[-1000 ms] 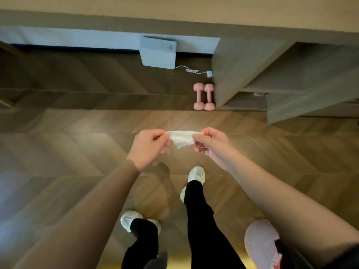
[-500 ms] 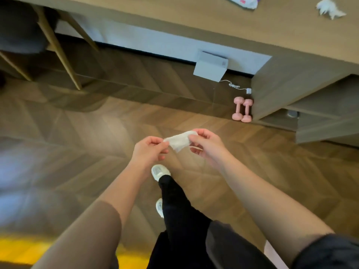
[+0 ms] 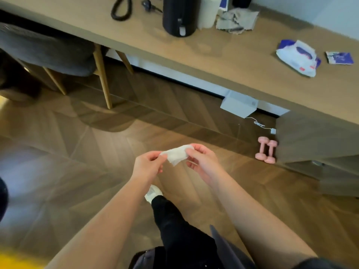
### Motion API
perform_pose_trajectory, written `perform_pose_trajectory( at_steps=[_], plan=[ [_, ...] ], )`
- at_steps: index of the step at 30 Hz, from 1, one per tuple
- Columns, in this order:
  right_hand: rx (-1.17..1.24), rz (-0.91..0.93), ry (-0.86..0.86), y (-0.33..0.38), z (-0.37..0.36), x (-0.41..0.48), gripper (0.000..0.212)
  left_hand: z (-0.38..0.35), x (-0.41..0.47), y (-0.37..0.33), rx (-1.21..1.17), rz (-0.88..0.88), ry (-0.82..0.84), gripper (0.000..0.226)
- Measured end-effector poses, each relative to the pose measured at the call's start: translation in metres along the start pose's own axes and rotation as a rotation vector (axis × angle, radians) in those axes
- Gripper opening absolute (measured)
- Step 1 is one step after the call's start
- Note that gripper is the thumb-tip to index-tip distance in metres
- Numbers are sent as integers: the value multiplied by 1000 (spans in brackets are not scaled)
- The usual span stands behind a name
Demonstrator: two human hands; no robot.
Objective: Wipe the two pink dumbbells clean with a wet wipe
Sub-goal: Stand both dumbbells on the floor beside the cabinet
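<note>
Two pink dumbbells [image 3: 265, 150] lie side by side on the wooden floor at the right, against the base of the desk cabinet. A white wet wipe [image 3: 176, 156] is stretched between both hands in the middle of the view. My left hand [image 3: 147, 165] pinches its left end and my right hand [image 3: 202, 162] pinches its right end. Both hands are well to the left of the dumbbells and above the floor.
A long wooden desk [image 3: 229, 55] runs across the top, bearing a wet wipe pack [image 3: 297, 58], a small packet [image 3: 340, 58], a black cylinder [image 3: 179, 14], a paper roll and a grey cloth. A grey chair [image 3: 48, 49] stands at the left. A grey box [image 3: 240, 105] and a white cable lie under the desk.
The view has tilted up and swung left, so the desk top came into sight and the dumbbells slid right. Both hands keep pinching the wipe between them.
</note>
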State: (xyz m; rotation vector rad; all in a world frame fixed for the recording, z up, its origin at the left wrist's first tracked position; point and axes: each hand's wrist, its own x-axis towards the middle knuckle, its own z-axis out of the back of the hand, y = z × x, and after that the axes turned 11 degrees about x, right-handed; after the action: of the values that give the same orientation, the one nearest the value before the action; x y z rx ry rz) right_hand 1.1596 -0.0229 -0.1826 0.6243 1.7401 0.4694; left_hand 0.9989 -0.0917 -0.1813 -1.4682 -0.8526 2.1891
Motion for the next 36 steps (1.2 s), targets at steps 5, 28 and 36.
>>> perform_pose_trajectory(
  at_steps=[5,28,36],
  plan=[
    [-47,-15,16,25,-62,27,16,47,37,-32,-27,-10,-37,11],
    [-229,-65,107,-11,-407,67,21,386,145,-52,-4,41,68,12],
    [-399,-55,193,-26,-551,91,27,514,193,-54,-142,85,-25,20]
  ],
)
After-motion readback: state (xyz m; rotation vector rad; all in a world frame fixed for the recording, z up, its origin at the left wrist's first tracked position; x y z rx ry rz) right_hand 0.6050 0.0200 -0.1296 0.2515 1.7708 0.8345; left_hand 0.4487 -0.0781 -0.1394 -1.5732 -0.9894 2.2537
